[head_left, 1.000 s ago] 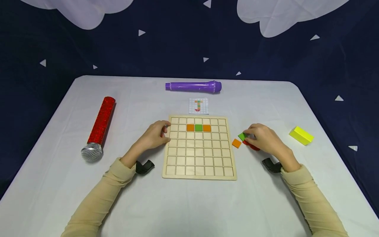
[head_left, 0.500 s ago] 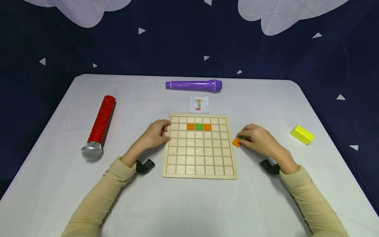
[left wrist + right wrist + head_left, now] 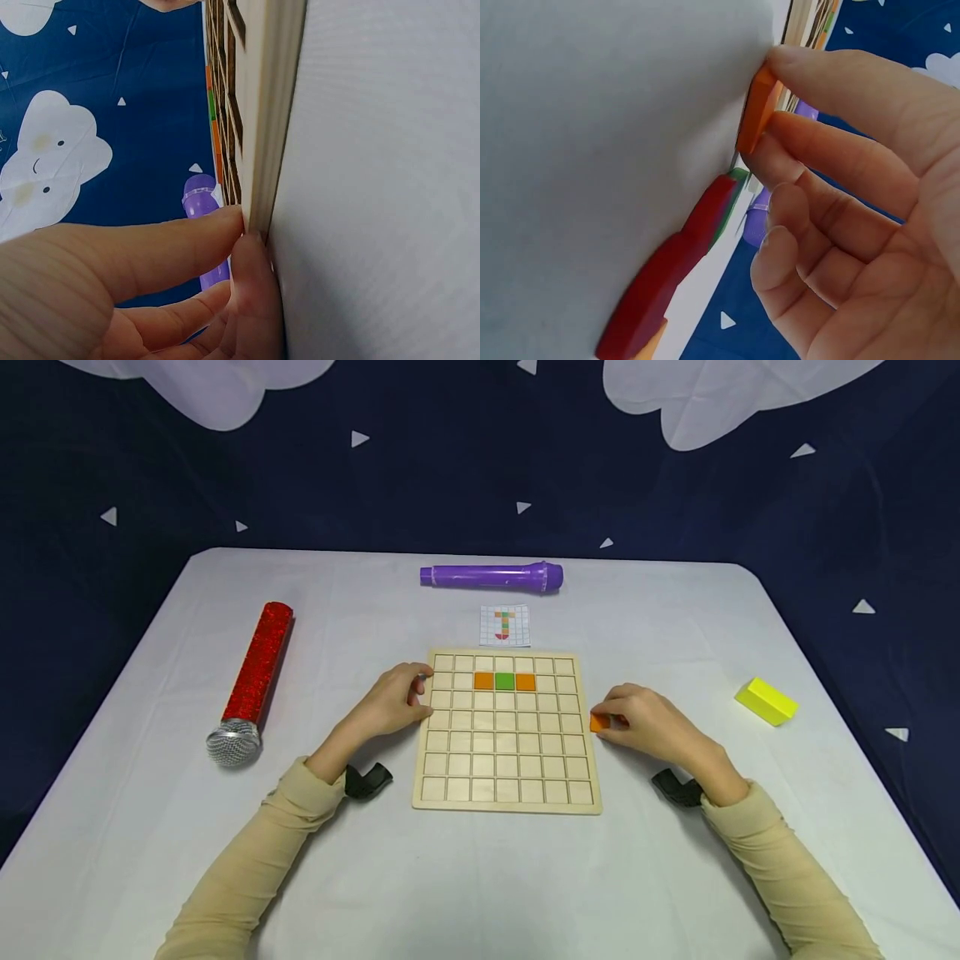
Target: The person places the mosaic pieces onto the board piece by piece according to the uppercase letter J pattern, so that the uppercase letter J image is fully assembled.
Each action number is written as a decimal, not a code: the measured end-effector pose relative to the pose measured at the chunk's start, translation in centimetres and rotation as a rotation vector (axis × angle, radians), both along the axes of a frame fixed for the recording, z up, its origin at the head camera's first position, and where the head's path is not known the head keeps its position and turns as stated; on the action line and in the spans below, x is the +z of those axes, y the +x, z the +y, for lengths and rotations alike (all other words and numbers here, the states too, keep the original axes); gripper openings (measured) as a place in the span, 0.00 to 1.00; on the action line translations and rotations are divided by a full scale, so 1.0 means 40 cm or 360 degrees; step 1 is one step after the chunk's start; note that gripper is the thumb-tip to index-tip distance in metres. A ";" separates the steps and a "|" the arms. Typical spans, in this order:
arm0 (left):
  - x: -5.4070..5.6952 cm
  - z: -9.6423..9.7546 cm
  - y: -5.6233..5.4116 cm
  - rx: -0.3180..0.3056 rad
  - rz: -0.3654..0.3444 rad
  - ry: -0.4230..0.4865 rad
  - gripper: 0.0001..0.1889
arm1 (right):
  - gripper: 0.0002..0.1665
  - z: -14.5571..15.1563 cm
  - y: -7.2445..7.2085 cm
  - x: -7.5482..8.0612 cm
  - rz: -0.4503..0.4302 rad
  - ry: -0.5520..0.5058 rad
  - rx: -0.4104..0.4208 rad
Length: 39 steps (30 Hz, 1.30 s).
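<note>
A wooden grid board (image 3: 506,743) lies mid-table, with two orange tiles and one green tile (image 3: 505,682) side by side in its second row from the top. My left hand (image 3: 386,700) rests at the board's left edge, thumb and finger touching it some way apart. Just off the right edge, my right hand (image 3: 648,722) pinches an orange square tile (image 3: 757,109) by its sides, between thumb and fingers. In the right wrist view, red pieces (image 3: 649,289) lie under the curled fingers, beside a green tile (image 3: 731,199); the hand hides these in the head view.
Behind the board lies a small pattern card (image 3: 506,626), and beyond it a purple microphone (image 3: 491,577). A red glitter microphone (image 3: 255,672) is at the left. On the right sits a yellow block (image 3: 766,702). Dark starry cloth (image 3: 420,477) hangs behind the table.
My right hand has let go of the green tile, shifted left and slightly nearer, and taken hold of the orange tile. The left hand has stayed at the board's edge.
</note>
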<state>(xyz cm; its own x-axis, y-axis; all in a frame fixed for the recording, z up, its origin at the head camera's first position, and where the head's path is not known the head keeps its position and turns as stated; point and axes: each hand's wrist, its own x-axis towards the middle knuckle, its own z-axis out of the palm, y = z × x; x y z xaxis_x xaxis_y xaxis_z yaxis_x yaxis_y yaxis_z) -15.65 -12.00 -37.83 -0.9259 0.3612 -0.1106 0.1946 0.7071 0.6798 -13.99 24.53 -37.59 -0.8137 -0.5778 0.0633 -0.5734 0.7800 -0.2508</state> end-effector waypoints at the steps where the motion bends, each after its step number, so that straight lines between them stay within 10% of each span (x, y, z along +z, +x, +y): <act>1: 0.000 0.001 0.000 0.0000 -0.0001 0.0000 0.27 | 0.15 0.000 0.001 0.000 0.0007 -0.0003 0.0006; 39: -0.002 -0.001 -0.001 -0.0022 0.0019 -0.0003 0.28 | 0.12 -0.152 -0.066 0.035 0.0111 -0.0084 0.0190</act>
